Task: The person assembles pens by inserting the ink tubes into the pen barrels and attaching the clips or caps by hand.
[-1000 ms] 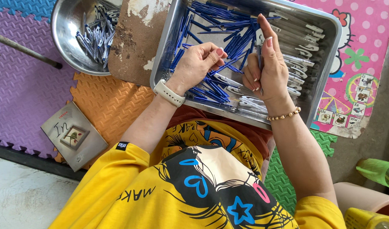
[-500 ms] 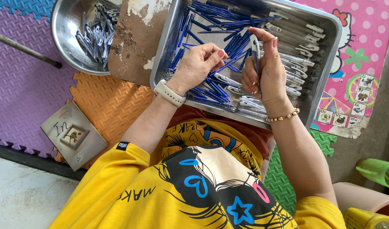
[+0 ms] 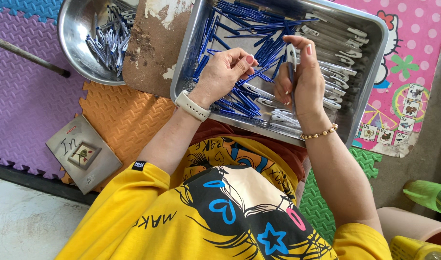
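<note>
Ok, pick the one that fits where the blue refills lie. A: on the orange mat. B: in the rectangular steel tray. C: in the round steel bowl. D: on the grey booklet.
B: the blue refills lie heaped in the rectangular steel tray, under the left hand and right hand.

We see blue refills (image 3: pixel 239 29) and white pen barrels (image 3: pixel 338 72) in a silvery steel tray (image 3: pixel 374 29). Our shirt (image 3: pixel 182 226) is yellow with blue hearts. The floor mats (image 3: pixel 18 96) are purple, orange and green, and one mat (image 3: pixel 413 48) is pink with white dots.
</note>
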